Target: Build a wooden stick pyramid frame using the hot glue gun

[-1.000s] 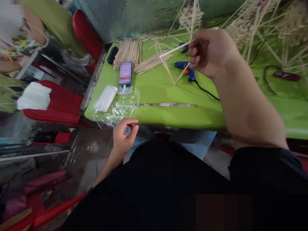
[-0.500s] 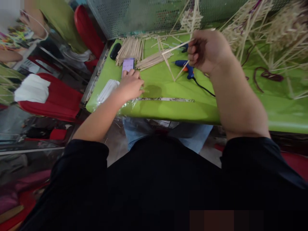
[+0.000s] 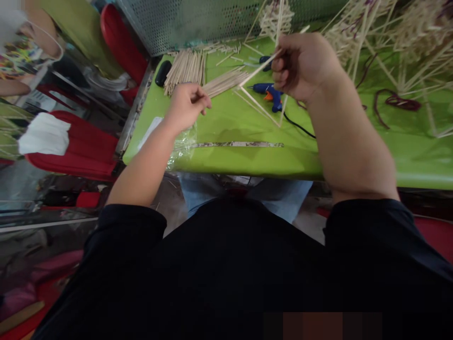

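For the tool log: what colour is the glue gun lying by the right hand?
The glue gun is blue with an orange trigger and a black cord, seen in the head view.

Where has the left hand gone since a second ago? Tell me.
Yes, it moved: the left hand rose from below the table edge onto the green top, toward the stick bundle.

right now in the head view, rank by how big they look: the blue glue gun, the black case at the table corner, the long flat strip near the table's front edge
1. Long flat strip, by far the longest.
2. Blue glue gun.
3. Black case, smallest.
The gun and case lie farther from the camera than the strip, so their gap is less sure.
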`<state>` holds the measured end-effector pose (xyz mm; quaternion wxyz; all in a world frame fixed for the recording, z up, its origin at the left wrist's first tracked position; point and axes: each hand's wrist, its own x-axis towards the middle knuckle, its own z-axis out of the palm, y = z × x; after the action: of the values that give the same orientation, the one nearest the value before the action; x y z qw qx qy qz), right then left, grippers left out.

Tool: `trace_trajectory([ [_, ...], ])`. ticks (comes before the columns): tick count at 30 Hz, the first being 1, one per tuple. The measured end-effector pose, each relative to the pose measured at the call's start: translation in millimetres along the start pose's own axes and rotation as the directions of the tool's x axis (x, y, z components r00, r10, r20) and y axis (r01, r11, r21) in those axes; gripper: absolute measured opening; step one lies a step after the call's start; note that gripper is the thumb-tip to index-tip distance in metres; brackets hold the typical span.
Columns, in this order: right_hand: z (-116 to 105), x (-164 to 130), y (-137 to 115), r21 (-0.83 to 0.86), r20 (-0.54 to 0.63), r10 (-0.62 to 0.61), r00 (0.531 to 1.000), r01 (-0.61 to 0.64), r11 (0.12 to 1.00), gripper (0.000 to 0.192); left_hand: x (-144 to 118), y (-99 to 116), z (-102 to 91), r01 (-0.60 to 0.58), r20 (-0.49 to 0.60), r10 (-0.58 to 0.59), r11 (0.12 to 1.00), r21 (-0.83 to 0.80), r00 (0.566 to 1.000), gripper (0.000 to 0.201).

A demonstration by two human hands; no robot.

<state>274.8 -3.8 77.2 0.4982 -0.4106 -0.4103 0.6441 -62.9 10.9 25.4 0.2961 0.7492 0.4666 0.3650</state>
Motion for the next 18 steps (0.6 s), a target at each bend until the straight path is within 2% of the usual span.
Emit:
trace_trajectory([
  [4,-0.9,-5.2,-3.9,0.054,0.065,-0.025,0.998,0.022,0.998,0.014,-18.5,13.0,11.5,0.042,-0.058,-0.048,0.994,-0.103,0.997,0.028],
  [6,-2.4,-7.0,-7.7,0.080,0.100,-0.033,0.994,0.025,0.997,0.020,-24.6,19.0,14.4,0.049,-0.057,-0.056,0.991,-0.125,0.997,0.027],
  [12,-8.4,-21.1,-24.9,0.203,0.145,-0.106,0.984,0.075,0.976,0.027,-28.7,28.9,17.1,-0.039,-0.115,0.021,0.986,-0.159,0.993,0.025],
  [15,-7.0,-26.8,-29.3,0.309,0.158,-0.157,0.975,0.102,0.946,0.037,-33.4,24.1,20.6,-0.025,-0.056,0.016,0.987,-0.157,0.998,0.017],
  [18,0.1,-29.4,-27.4,0.379,0.189,-0.174,0.966,0.091,0.921,0.039,-45.7,22.2,25.0,-0.013,0.020,0.012,0.999,0.031,1.000,0.002],
])
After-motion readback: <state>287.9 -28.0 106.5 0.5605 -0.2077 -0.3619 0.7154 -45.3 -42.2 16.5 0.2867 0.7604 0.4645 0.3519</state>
